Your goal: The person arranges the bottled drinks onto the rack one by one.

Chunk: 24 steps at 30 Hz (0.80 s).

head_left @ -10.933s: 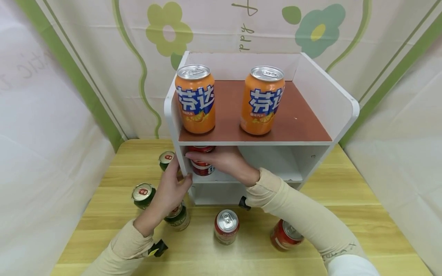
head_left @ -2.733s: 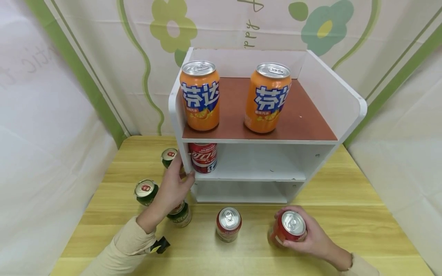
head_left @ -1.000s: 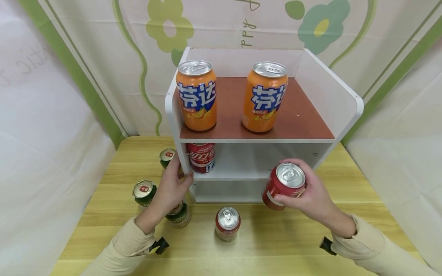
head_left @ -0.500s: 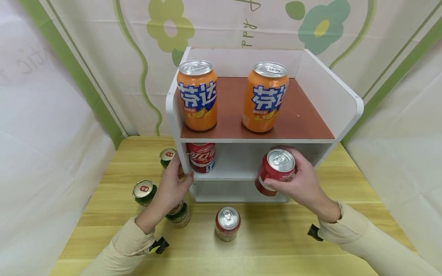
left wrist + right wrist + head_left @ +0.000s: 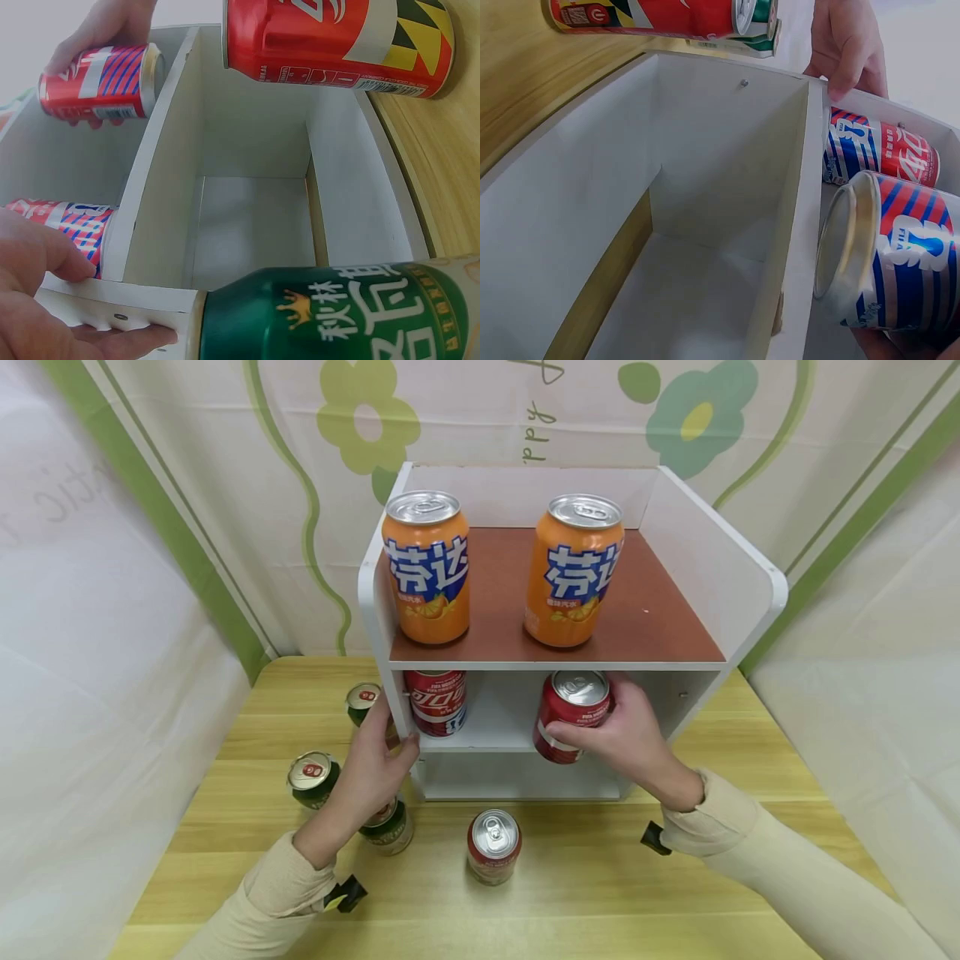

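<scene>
My right hand (image 5: 628, 735) grips a red Coca-Cola can (image 5: 573, 714) at the front of the shelf unit's middle level, right of centre. In the right wrist view the blue-striped lower part of that can overlaps the middle compartment, its base close over the board's edge. Another Coca-Cola can (image 5: 438, 706) stands upright inside that level, against the left wall. My left hand (image 5: 367, 781) holds the front edge of the white shelf unit's left side panel (image 5: 375, 610), thumb in front and fingers along the outside.
Two orange Fanta cans (image 5: 427, 577) stand on the brown top board (image 5: 495, 593). One red can (image 5: 495, 847) stands on the wooden table (image 5: 570, 910) before the unit. Several green cans (image 5: 313, 777) stand left of it, near my left forearm. Fabric walls enclose the table.
My right hand let go of the left Coca-Cola can inside, took the one at the table's right, and raised it up and leftward to the middle level. The left hand stays put.
</scene>
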Each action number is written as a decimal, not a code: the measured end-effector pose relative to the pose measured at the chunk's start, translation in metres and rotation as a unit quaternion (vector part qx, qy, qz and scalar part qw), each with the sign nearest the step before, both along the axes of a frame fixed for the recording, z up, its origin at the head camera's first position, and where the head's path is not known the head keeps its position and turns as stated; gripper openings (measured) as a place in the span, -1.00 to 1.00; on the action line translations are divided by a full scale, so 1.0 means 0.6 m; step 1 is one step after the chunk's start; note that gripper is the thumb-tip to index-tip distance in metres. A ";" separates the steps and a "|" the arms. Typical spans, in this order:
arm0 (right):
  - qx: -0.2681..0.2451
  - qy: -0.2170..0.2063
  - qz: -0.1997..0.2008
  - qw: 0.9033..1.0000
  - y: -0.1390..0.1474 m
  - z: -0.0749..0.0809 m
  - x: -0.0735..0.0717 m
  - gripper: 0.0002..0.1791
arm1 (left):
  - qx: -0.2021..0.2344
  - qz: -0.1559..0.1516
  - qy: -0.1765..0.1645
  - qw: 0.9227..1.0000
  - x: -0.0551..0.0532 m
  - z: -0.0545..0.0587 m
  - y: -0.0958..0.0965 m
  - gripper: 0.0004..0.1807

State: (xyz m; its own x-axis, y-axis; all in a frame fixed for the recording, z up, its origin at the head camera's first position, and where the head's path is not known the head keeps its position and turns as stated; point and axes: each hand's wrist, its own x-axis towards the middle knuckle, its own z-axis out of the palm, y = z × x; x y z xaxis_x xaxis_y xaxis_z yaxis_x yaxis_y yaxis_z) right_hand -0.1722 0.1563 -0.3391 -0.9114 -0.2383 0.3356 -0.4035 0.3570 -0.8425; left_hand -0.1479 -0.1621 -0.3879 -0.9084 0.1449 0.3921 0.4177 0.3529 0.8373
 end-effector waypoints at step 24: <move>-0.071 -0.031 0.030 0.997 -0.068 0.008 -0.050 -0.13 | 0.000 0.003 -0.005 1.000 0.000 0.000 0.000 -0.20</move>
State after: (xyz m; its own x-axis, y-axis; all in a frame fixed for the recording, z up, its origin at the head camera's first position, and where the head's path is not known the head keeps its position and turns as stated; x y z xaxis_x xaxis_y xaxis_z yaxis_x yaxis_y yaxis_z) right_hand -0.2021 0.1155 -0.3345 -0.9169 -0.2477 0.3129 -0.3659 0.2089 -0.9069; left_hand -0.1478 -0.1618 -0.3878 -0.9130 0.1404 0.3831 0.4076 0.3559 0.8410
